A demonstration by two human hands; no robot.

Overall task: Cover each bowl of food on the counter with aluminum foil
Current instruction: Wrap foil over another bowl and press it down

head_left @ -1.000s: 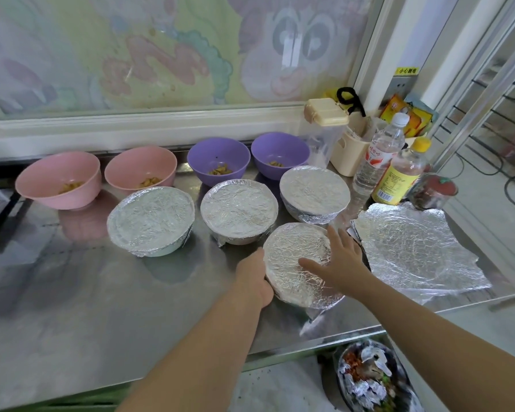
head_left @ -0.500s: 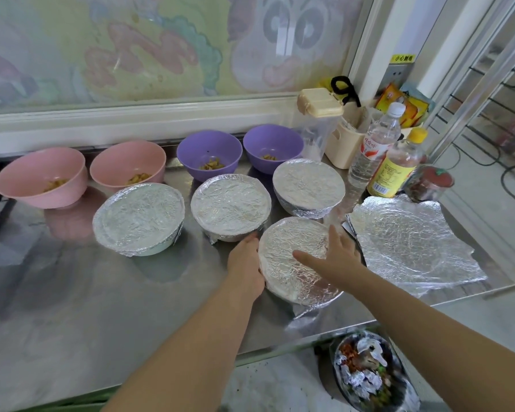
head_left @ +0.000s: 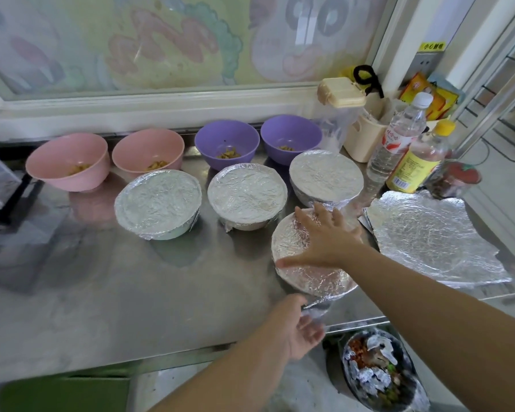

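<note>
Near the front edge of the counter point(head_left: 131, 292), my right hand point(head_left: 324, 236) lies flat, fingers spread, on the foil-topped bowl point(head_left: 309, 281). Its loose foil flap point(head_left: 317, 307) points toward me, nearest my left hand point(head_left: 295, 328), whose fingers hang slack around nothing.

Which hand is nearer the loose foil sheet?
Right. The right hand lies spread on the covered bowl beside the foil sheet; the left hand is at the front edge of the counter, farther off.

Soft light is glowing through a cartoon-painted window point(head_left: 176, 40) above a steel counter point(head_left: 131, 292).
A white sill point(head_left: 131, 111) is running behind it; pale floor point(head_left: 500, 179) is showing at right.
</note>
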